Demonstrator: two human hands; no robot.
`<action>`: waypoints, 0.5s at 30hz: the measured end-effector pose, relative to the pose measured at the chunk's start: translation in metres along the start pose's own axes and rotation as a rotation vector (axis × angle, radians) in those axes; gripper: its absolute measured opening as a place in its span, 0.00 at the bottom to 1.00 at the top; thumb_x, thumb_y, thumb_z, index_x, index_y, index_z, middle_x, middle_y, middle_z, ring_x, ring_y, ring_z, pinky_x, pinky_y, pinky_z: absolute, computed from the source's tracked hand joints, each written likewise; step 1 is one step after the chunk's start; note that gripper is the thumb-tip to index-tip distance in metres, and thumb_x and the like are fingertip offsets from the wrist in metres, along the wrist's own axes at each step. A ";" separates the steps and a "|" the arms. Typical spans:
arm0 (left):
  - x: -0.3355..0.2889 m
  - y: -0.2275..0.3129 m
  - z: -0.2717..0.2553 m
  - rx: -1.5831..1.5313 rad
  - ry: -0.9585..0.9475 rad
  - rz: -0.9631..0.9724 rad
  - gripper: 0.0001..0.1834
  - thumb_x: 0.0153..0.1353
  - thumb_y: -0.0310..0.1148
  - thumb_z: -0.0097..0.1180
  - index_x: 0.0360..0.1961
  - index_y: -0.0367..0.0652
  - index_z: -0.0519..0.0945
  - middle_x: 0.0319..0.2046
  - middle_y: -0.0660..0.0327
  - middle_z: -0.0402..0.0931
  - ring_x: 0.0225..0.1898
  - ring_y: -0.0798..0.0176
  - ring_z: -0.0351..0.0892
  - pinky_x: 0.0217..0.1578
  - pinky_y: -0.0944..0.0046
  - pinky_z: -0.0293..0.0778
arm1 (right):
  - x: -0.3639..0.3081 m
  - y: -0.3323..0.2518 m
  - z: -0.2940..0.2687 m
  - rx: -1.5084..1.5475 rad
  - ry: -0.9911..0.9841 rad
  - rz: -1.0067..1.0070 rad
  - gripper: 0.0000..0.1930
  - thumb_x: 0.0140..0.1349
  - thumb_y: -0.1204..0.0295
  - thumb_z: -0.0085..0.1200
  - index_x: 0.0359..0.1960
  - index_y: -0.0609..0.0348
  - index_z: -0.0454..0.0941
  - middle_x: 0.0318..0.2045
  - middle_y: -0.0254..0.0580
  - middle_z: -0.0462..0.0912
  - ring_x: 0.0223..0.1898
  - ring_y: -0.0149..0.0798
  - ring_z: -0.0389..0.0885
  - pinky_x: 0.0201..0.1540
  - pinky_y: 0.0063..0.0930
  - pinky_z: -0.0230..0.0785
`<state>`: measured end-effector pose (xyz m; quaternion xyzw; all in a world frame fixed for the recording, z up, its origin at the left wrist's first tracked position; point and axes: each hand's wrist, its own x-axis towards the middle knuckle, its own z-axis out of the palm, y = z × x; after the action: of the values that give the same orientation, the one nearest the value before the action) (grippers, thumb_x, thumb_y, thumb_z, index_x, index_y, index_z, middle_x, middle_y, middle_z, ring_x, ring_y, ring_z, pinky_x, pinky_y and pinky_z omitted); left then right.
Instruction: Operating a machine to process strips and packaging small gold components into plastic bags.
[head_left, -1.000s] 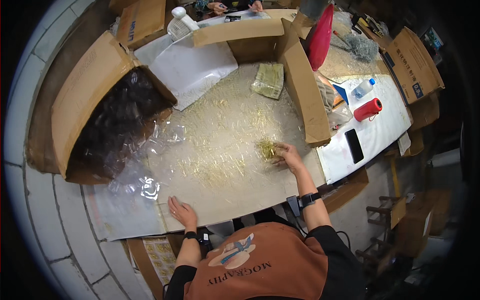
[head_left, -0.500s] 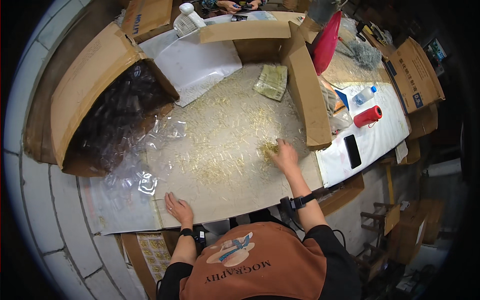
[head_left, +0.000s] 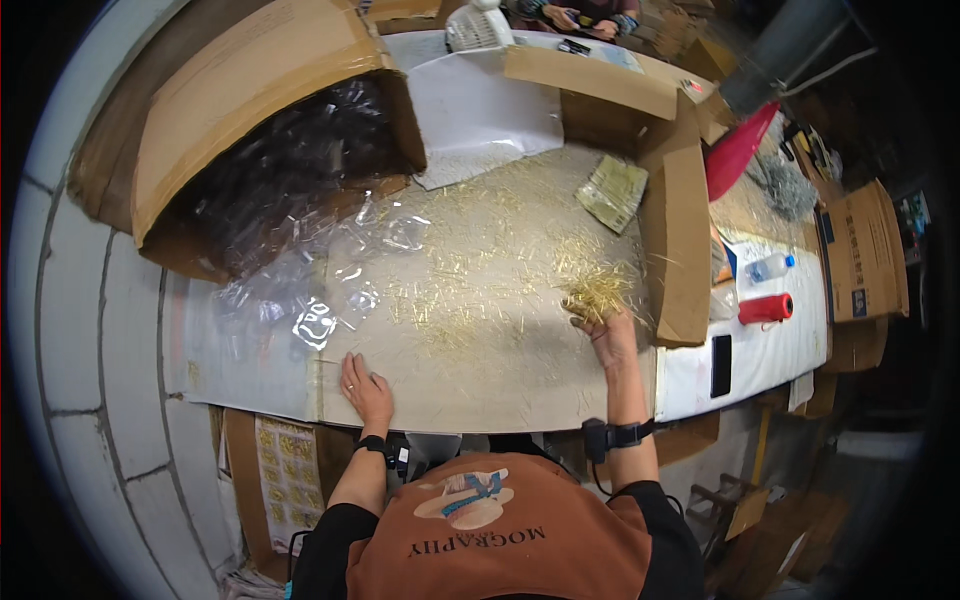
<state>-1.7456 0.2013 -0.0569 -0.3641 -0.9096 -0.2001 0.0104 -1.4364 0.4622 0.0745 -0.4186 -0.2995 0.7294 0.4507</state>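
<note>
I am gathering the thin gold pins point(head_left: 596, 285) strewn over the bench point(head_left: 480, 385) — my right hand point(head_left: 610, 335) is cupping a tuft at the cardboard wall point(head_left: 677, 240), my left hand point(head_left: 366, 388) is lying flat and empty — and the heap next wants drawing in.

Thin pins point(head_left: 480, 290) lie strewn on the table point(head_left: 500, 385), open box point(head_left: 250, 130) behind-left, phone point(head_left: 721, 366) right.

table point(head_left: 500, 385) — gold pins point(head_left: 470, 290) strewn | clear bags point(head_left: 330, 290) | cardboard boxes point(head_left: 675, 240)
</note>
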 end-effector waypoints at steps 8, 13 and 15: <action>-0.001 0.002 -0.003 -0.017 -0.046 -0.036 0.28 0.53 0.28 0.48 0.58 0.37 0.62 0.62 0.51 0.55 0.66 0.50 0.49 0.64 0.49 0.45 | 0.016 0.051 0.084 -0.157 -0.090 0.199 0.09 0.58 0.78 0.47 0.40 0.67 0.72 0.32 0.46 0.79 0.32 0.41 0.82 0.30 0.34 0.79; -0.003 0.002 -0.004 -0.021 -0.086 -0.073 0.28 0.54 0.30 0.47 0.58 0.38 0.63 0.63 0.54 0.54 0.67 0.52 0.48 0.64 0.48 0.44 | 0.013 0.100 0.117 -0.188 -0.281 0.282 0.03 0.57 0.79 0.52 0.30 0.68 0.76 0.26 0.42 0.78 0.24 0.33 0.79 0.26 0.27 0.79; -0.001 -0.001 -0.003 -0.022 -0.078 -0.095 0.27 0.54 0.31 0.46 0.58 0.39 0.63 0.63 0.55 0.54 0.67 0.53 0.48 0.64 0.48 0.44 | 0.011 0.113 0.133 -0.170 -0.317 0.306 0.04 0.58 0.79 0.52 0.31 0.69 0.76 0.27 0.42 0.79 0.26 0.35 0.80 0.26 0.28 0.79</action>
<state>-1.7460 0.1995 -0.0549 -0.3281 -0.9233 -0.1959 -0.0385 -1.6017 0.4172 0.0412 -0.3761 -0.3600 0.8178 0.2453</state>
